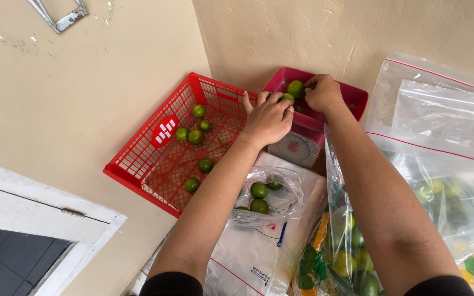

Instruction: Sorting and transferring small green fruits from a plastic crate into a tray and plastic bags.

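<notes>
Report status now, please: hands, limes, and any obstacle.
Left hand on a lime at the pink tray. Right hand in tray, beside another lime. Red basket with limes at left; bags near. Nothing blocking.

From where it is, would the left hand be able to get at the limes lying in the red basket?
Probably yes. The left hand rests at the scale's pink tray, right beside the red basket, whose open top leaves the limes uncovered.

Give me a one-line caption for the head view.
Both hands, left hand and right hand, place limes in scale's pink tray.
</notes>
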